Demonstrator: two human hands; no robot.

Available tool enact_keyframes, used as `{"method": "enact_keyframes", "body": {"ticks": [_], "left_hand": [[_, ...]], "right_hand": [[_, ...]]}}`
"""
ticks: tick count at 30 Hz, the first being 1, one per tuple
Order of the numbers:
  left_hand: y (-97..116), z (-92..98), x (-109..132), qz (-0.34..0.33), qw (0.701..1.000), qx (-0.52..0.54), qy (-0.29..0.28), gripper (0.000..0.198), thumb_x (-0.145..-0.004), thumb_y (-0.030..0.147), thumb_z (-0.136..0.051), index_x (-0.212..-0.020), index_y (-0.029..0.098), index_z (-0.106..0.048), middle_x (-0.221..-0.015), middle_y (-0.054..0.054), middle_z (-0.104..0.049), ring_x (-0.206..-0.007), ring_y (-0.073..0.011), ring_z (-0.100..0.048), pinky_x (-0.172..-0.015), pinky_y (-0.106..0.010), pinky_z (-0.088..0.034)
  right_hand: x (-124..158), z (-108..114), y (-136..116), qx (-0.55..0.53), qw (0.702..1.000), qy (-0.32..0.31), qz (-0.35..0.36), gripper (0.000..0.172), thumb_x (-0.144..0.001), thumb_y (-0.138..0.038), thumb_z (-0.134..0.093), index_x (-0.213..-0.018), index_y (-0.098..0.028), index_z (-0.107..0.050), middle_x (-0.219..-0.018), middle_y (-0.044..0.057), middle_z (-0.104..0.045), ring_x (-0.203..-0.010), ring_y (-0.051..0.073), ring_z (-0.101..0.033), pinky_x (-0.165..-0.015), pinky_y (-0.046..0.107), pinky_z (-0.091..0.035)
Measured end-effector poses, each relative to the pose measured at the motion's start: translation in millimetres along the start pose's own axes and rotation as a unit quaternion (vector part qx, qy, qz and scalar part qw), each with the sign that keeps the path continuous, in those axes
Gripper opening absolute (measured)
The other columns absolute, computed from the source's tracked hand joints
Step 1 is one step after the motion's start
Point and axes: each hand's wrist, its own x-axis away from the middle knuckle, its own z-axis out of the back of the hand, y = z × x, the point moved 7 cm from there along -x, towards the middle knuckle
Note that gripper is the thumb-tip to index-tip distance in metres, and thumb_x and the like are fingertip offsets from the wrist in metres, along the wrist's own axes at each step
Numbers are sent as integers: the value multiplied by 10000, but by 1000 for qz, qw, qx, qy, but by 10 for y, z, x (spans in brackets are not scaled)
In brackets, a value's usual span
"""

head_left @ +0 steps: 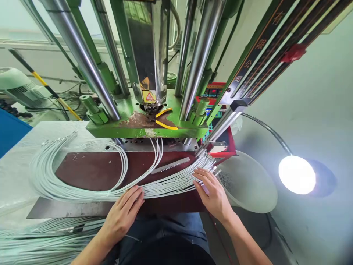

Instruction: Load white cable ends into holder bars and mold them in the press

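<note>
A bundle of white cables (168, 185) curves across a dark brown board (91, 167), with its loose ends gathered at the right. My left hand (124, 210) rests on the near side of the bundle, fingers stretched out side by side. At the right end, my right hand (213, 195) touches the cables near their tips, its fingers extended and thumb apart. Whether a single cable lies between that thumb and the fingers is hard to see. A few cables (157, 156) run up under the green press plate (149, 132). Behind the bundle lies a slotted metal strip (171, 165).
Cutting pliers with yellow handles (167, 125) lie on the press plate between steel columns (193, 70). A red-framed control panel (217, 129) stands behind at right. Beside it are a pale bin (253, 184) and a lit lamp (297, 174). More cables (41, 239) lie at lower left.
</note>
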Motion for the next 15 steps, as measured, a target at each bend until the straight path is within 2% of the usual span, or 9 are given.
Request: {"method": "enact_keyframes", "body": {"ticks": [3, 8, 11, 15], "left_hand": [[96, -12, 108, 6, 999, 10, 33, 456, -890, 16, -466, -1314, 155, -554, -1214, -109, -697, -1238, -248, -578, -1051, -396, -499], [167, -39, 169, 70, 996, 5, 46, 276, -882, 67, -539, -1130, 155, -620, -1083, -111, -729, -1139, -237, -635, -1009, -408, -532], [152, 12, 106, 84, 994, 31, 57, 171, -893, 85, -529, -1028, 143, -616, -1060, -125, -714, -1114, -231, -639, -979, -383, -551], [37, 56, -59, 111, 990, 54, 73, 161, -924, 97, -475, -1042, 139, -576, -1145, -158, -672, -1157, -242, -612, -939, -366, -567]], "right_hand": [[133, -5, -192, -74, 997, -20, -9, 221, -959, -232, -520, -1158, -237, -614, -1109, 73, -684, -1064, 190, -644, -948, 350, -537], [292, -229, -479, -153, 979, -131, 23, 225, -949, -238, -549, -1161, -259, -622, -1097, 55, -685, -1006, 163, -674, -892, 262, -564], [167, -323, -545, -156, 977, -144, 39, 192, -957, -246, -528, -1112, -247, -641, -1049, 53, -699, -982, 173, -679, -871, 282, -569], [-210, -344, -563, -108, 987, -112, 45, 212, -977, -272, -483, -1089, -213, -653, -1027, 78, -710, -979, 199, -668, -872, 343, -556]]}}
